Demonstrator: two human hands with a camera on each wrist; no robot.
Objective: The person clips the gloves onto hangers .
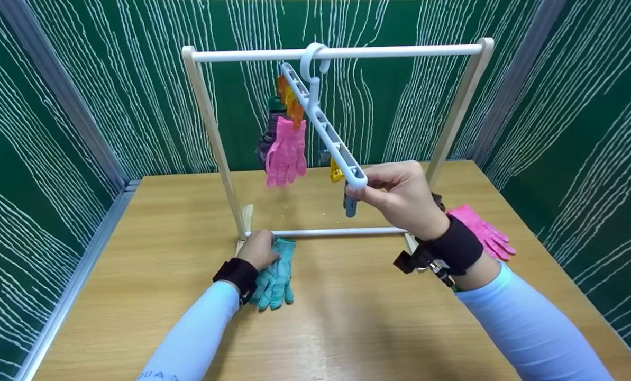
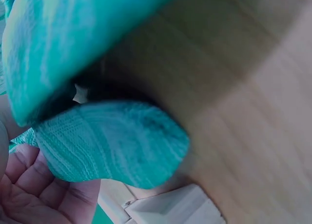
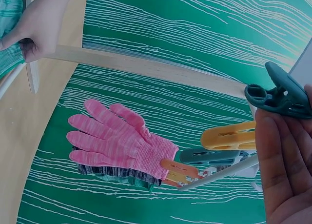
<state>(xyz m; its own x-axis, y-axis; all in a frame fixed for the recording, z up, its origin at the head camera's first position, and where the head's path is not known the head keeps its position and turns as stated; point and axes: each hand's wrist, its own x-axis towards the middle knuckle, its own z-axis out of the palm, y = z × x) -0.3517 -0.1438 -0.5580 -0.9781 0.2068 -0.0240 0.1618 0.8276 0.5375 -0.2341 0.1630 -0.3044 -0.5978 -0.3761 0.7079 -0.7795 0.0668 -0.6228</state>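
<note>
My left hand (image 1: 258, 250) grips a teal knit glove (image 1: 278, 275) at its cuff, low over the table. In the left wrist view the teal fabric (image 2: 112, 141) bulges beside the curled fingers. With thumb and fingers, my right hand (image 1: 400, 193) holds the near end of a light-blue clip hanger (image 1: 326, 135). A dark grey-green clip (image 3: 280, 94) hangs at that end, right by the fingertips. Farther along the hanger, a pink glove (image 1: 286, 153) hangs from an orange clip (image 1: 295, 114), with a dark glove (image 1: 269, 140) behind it.
The hanger hooks over the white top rail (image 1: 400, 51) of a wooden rack (image 1: 209, 127). A yellow clip (image 1: 336, 170) hangs midway along it. Another pink glove (image 1: 484, 233) lies on the table (image 1: 347, 317) at right, near a dark item (image 1: 438, 201). Green walls surround the table.
</note>
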